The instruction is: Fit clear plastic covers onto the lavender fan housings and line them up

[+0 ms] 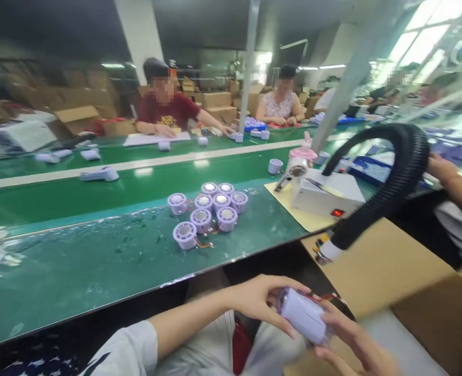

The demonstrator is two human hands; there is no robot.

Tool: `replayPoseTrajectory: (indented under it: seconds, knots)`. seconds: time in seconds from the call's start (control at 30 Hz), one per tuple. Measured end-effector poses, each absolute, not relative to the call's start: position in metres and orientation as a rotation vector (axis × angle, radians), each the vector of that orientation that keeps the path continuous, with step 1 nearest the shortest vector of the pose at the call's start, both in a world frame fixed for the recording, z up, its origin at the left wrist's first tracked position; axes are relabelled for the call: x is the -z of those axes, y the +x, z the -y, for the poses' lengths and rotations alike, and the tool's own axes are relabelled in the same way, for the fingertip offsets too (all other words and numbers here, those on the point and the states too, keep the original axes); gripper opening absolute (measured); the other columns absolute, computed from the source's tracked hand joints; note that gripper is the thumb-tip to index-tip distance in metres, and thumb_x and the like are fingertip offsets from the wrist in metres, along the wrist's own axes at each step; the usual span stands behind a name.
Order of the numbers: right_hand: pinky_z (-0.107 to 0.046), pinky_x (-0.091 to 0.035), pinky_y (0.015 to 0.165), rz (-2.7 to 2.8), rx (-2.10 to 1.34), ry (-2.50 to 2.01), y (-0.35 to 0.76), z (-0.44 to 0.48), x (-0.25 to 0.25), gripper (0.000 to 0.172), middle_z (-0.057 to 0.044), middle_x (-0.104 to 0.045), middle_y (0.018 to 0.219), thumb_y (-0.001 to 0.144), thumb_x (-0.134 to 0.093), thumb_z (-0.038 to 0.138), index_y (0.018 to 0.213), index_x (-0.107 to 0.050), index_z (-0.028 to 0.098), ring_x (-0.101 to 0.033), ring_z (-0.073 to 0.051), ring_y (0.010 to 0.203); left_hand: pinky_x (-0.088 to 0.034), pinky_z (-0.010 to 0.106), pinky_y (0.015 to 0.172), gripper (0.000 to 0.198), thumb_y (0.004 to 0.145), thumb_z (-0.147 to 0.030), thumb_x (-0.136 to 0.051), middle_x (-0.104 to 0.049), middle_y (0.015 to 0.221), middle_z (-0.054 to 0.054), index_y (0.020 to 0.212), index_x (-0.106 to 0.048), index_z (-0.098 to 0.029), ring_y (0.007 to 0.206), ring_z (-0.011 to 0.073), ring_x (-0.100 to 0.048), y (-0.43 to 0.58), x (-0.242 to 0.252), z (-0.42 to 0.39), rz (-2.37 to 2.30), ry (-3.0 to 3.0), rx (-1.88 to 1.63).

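Low in front of me, above my lap and beside the table's edge, a lavender cylindrical housing [304,315] lies tilted between my two hands. My left hand [260,303] grips its left end, thumb below and fingers above. The fingers of my right hand [352,339] close on its right end. Thin red wires [328,297] stick out along its upper side toward the right. On the green table stands a cluster of several short lavender round fan units [221,200] with pale centres; small wire leads with white plugs [205,243] trail from some.
Right of the cluster, a white box [325,193] with a red lit switch stands on yellow card, near a thick black hose [401,172]. Cardboard [372,256] lies below it. Across the green conveyor belt [137,189], people sit working; another person's arm [456,183] reaches in at right.
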State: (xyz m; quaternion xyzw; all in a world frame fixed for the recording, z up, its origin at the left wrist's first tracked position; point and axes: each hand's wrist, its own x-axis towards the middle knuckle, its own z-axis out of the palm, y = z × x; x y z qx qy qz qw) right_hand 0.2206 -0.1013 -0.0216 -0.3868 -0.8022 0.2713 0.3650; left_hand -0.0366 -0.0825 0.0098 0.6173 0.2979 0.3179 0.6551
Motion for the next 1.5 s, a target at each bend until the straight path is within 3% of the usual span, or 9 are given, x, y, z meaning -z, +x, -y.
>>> replayPoseTrajectory:
  seconds: [0.1, 0.23, 0.6, 0.87, 1.0, 1.2, 1.5]
  knots:
    - [-0.036, -0.06, 0.089, 2.133, -0.613, -1.022, 0.206, 0.123, -0.026, 0.034, -0.005, -0.067, 0.125, 0.083, -0.07, 0.026, 0.114, -0.058, 0.033, -0.067, -0.029, 0.108, -0.048, 0.039, 0.098, 0.082, 0.056, -0.031, -0.089, -0.056, 0.135, 0.013, 0.131, -0.058, -0.023, 0.116, 0.0286, -0.058, -0.039, -0.025, 0.099, -0.66, 1.393, -0.747]
    - [-0.037, -0.055, 0.098, 2.127, -0.707, -1.057, 0.202, 0.14, -0.044, 0.035, -0.006, -0.064, 0.129, 0.083, -0.07, 0.02, 0.114, -0.058, 0.029, -0.063, -0.026, 0.116, -0.046, 0.04, 0.101, 0.074, 0.063, -0.025, -0.086, -0.056, 0.137, 0.012, 0.13, -0.057, -0.026, 0.121, 0.0274, -0.056, -0.04, -0.033, 0.112, -0.605, 1.392, -0.759]
    - [-0.033, -0.055, 0.093, 1.771, -1.371, -1.167, 0.196, 0.153, -0.059, 0.037, -0.004, -0.064, 0.122, 0.084, -0.072, 0.03, 0.118, -0.058, 0.028, -0.063, -0.022, 0.109, -0.044, 0.043, 0.106, 0.073, 0.067, -0.022, -0.083, -0.053, 0.141, 0.01, 0.134, -0.054, -0.029, 0.13, 0.0282, -0.05, -0.045, -0.038, 0.124, -0.629, 1.515, -0.739]
    - [-0.026, -0.055, 0.077, 1.482, -1.694, -1.132, 0.19, 0.151, -0.059, 0.034, -0.003, -0.065, 0.111, 0.084, -0.071, 0.036, 0.115, -0.058, 0.029, -0.063, -0.019, 0.099, -0.038, 0.046, 0.11, 0.073, 0.068, -0.026, -0.083, -0.055, 0.141, 0.008, 0.135, -0.053, -0.031, 0.132, 0.0287, -0.048, -0.049, -0.037, 0.126, -0.641, 1.681, -0.771]
    - [-0.029, -0.054, 0.076, 1.383, -1.759, -1.148, 0.187, 0.149, -0.056, 0.038, -0.005, -0.066, 0.107, 0.081, -0.072, 0.045, 0.11, -0.057, 0.025, -0.064, -0.021, 0.094, -0.036, 0.047, 0.112, 0.074, 0.068, -0.03, -0.083, -0.055, 0.141, 0.01, 0.135, -0.053, -0.03, 0.131, 0.0295, -0.049, -0.051, -0.038, 0.126, -0.664, 1.729, -0.748]
    - [-0.028, -0.053, 0.065, 1.228, -1.882, -1.177, 0.185, 0.149, -0.046, 0.043, -0.001, -0.066, 0.085, 0.085, -0.064, 0.057, 0.107, -0.053, 0.022, -0.064, -0.015, 0.068, -0.037, 0.045, 0.111, 0.073, 0.069, -0.03, -0.082, -0.054, 0.141, 0.01, 0.136, -0.053, -0.028, 0.131, 0.0285, -0.049, -0.053, -0.036, 0.127, -0.679, 1.748, -0.74]
    - [-0.017, -0.05, 0.049, 0.881, -2.145, -1.141, 0.174, 0.151, -0.039, 0.051, 0.0, -0.068, 0.064, 0.083, -0.058, 0.067, 0.091, -0.056, 0.017, -0.064, -0.011, 0.051, -0.038, 0.042, 0.11, 0.072, 0.068, -0.022, -0.083, -0.054, 0.142, 0.008, 0.133, -0.055, -0.032, 0.131, 0.0264, -0.05, -0.052, -0.033, 0.129, -0.62, 1.653, -0.765]
